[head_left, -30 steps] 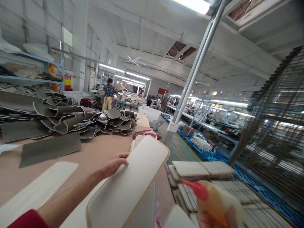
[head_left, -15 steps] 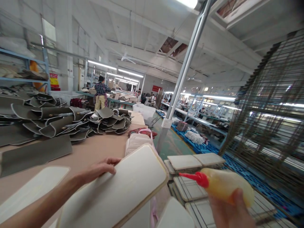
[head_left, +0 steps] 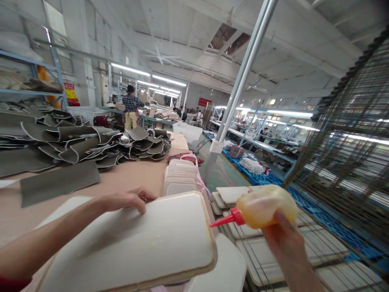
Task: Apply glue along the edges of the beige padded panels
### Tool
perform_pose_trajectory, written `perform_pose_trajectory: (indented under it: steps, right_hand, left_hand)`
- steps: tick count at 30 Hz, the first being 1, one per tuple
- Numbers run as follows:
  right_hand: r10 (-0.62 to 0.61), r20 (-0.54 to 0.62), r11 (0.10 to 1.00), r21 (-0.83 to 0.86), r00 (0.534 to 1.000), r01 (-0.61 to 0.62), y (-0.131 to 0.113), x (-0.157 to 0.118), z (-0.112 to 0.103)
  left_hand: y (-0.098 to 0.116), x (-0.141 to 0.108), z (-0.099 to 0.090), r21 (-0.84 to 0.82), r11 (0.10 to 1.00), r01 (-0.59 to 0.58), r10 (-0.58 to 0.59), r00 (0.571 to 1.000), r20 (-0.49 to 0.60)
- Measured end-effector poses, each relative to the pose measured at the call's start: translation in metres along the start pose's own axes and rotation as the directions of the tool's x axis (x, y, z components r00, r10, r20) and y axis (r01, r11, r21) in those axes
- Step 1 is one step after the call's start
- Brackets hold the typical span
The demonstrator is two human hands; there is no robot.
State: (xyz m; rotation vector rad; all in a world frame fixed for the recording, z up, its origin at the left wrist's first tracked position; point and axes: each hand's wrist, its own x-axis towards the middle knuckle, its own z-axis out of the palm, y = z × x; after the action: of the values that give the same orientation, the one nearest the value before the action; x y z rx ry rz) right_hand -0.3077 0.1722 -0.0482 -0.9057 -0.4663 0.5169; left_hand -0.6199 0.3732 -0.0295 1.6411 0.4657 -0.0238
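My left hand [head_left: 132, 200] grips the far edge of a white rounded panel [head_left: 152, 239], thumb on its face. Along the panel's rim runs a yellowish line. In my right hand [head_left: 284, 233] is a soft bottle [head_left: 264, 205] of yellow liquid, lying nearly level. Its red nozzle [head_left: 227, 218] points left, with the tip close to the panel's right edge; whether it touches cannot be told. A stack of white panels [head_left: 181, 174] stands just beyond the held one.
Grey-green pieces with white edges [head_left: 75, 142] are heaped on the pinkish table [head_left: 130, 176]. White panels lie on a wire rack [head_left: 267, 259] at the right. A metal post [head_left: 240, 77] rises beyond. A person [head_left: 131, 107] stands at a far table.
The bottle has moved left and its nozzle has come close to the panel's right edge. The held panel has turned flatter, and the view has shifted slightly.
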Motion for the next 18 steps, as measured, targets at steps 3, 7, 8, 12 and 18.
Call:
perform_pose_trajectory:
  steps: [3,7,8,12,18]
  right_hand:
    - [0.02,0.042,1.0,-0.017,0.999,-0.019,0.003,0.005,-0.002]
    - [0.039,0.146,0.999,-0.043,0.989,-0.033,0.01,0.014,-0.015]
    - [0.046,0.166,0.998,-0.05,0.985,-0.038,0.012,0.016,-0.018]
    - [0.057,0.124,0.998,-0.042,0.991,-0.052,0.013,0.013,-0.018]
    - [0.087,0.038,0.996,-0.014,0.995,-0.087,0.011,0.004,-0.018]
  left_hand:
    - [0.003,-0.001,0.0,0.039,0.999,-0.007,0.005,0.999,0.041]
    - [0.003,-0.001,0.001,0.037,0.999,-0.01,0.008,0.999,0.053]
    - [0.003,-0.001,0.001,0.029,1.0,-0.013,0.011,0.998,0.058]
    - [0.0,0.0,0.002,-0.014,1.0,-0.005,0.006,0.998,0.061]
    - [-0.002,0.0,0.001,-0.062,0.998,-0.005,0.006,1.0,0.017]
